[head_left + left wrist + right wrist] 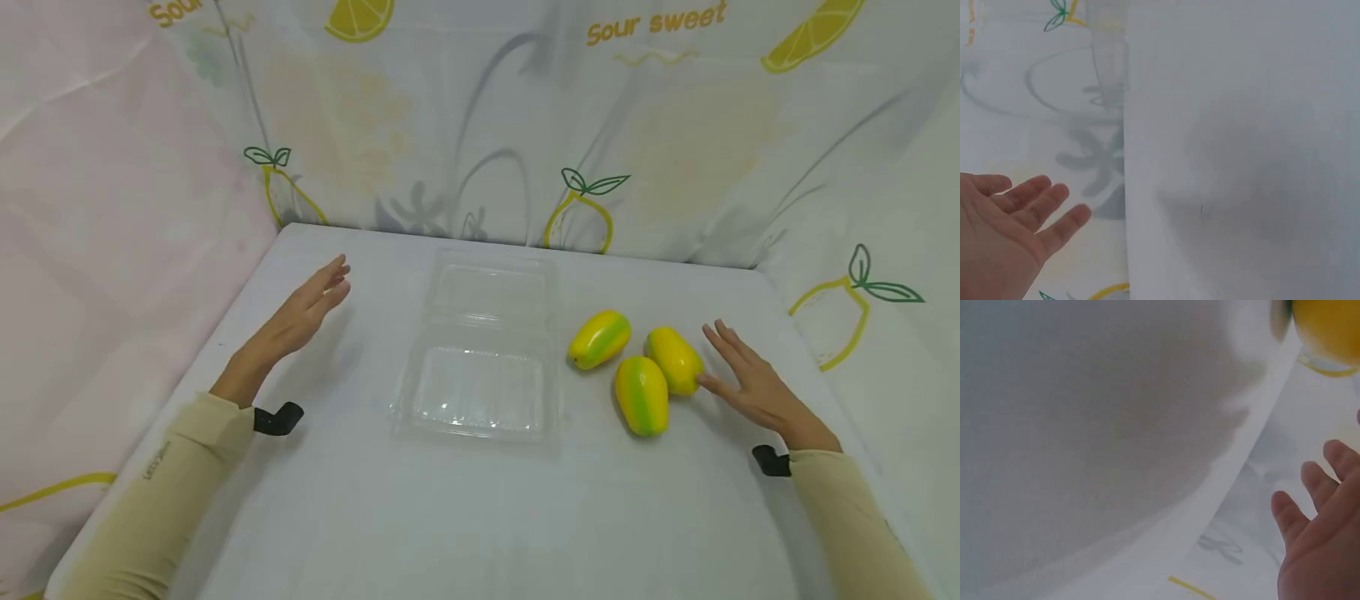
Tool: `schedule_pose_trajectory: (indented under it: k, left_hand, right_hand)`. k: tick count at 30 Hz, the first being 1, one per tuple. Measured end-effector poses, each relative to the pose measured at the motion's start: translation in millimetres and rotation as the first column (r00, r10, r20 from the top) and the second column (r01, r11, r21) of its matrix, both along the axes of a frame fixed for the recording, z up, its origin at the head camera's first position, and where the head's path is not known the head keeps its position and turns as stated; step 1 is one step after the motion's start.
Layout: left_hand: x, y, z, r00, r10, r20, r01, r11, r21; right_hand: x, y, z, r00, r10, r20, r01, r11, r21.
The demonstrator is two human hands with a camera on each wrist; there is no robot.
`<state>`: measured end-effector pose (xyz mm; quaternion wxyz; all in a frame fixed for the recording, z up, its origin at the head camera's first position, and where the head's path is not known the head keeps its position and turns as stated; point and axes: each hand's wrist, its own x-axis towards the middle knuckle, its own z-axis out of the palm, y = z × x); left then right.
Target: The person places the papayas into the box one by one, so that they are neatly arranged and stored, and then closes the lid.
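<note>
An open clear plastic clamshell box (pixel 480 342) lies flat on the table, its two halves spread one behind the other. To its right are three glossy yellow fruits with green streaks, shaped like small papayas: one nearest the box (pixel 600 340), one in front (pixel 642 397) and one at the right (pixel 674 360). My left hand (pixel 303 308) hovers left of the box with fingers extended, holding nothing. The right hand (pixel 753 385) is beside the rightmost fruit, fingers spread; whether the thumb touches it I cannot tell. The right wrist view shows part of a yellow fruit (pixel 1329 328) above the fingers.
A white-covered table (pixel 480 517) carries everything. Behind it hangs a pale cloth (pixel 465 108) printed with lemons, and pinkish cloth (pixel 112 208) hangs at the left. Black wrist mounts (pixel 279 419) stick out from both sleeves.
</note>
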<state>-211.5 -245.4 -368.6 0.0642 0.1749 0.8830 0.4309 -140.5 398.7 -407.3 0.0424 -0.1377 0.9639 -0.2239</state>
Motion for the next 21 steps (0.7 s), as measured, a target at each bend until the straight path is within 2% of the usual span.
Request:
schedule_pose_trajectory:
  k: [1, 3, 5, 7, 8, 12, 14, 15, 19, 21]
  left_hand:
    - [-0.6, 3.0, -2.5, 0.998, -0.037, 0.046, 0.033, 0.996, 0.086]
    - [-1.3, 8.8, -9.2, 0.985, -0.115, 0.129, 0.085, 0.972, 0.221]
    - [-2.3, 15.1, -17.3, 0.959, -0.209, 0.191, 0.137, 0.932, 0.334]
    - [-2.4, 21.0, -25.7, 0.931, -0.281, 0.234, 0.173, 0.902, 0.396]
    - [-2.0, 23.7, -29.4, 0.917, -0.31, 0.252, 0.187, 0.891, 0.415]
    - [-0.6, 35.5, -42.2, 0.88, -0.362, 0.307, 0.213, 0.879, 0.427]
    - [0.0, 40.7, -47.3, 0.877, -0.365, 0.313, 0.226, 0.887, 0.402]
    - [0.1, 42.7, -50.0, 0.873, -0.376, 0.31, 0.239, 0.884, 0.401]
    - [0.5, 47.5, -60.5, 0.841, -0.46, 0.287, 0.317, 0.847, 0.427]
    - [0.8, 48.5, -65.5, 0.811, -0.516, 0.274, 0.355, 0.808, 0.47]
  right_hand:
    - [-0.8, -1, -1.1, 1.0, 0.005, 0.018, -0.004, 1.0, -0.029]
    - [-2.2, -3, -3.2, 0.998, 0.006, 0.06, -0.001, 0.997, -0.078]
    - [-3.6, -5, -4.8, 0.994, 0.004, 0.107, 0.009, 0.993, -0.12]
    - [-4.5, -6, -5.8, 0.989, -0.001, 0.145, 0.022, 0.989, -0.143]
    - [-4.8, -7, -6.4, 0.987, -0.002, 0.159, 0.026, 0.988, -0.15]
    - [-5.3, -10, -6.1, 0.984, -0.002, 0.177, 0.027, 0.99, -0.141]
    - [-5.4, -11, -5.4, 0.984, -0.008, 0.178, 0.03, 0.992, -0.122]
    - [-5.3, -12, -5.1, 0.983, -0.016, 0.182, 0.036, 0.993, -0.109]
    - [-4.3, -14, -4.9, 0.979, -0.054, 0.196, 0.066, 0.997, -0.052]
    - [-3.7, -14, -5.3, 0.979, -0.063, 0.195, 0.072, 0.997, -0.039]
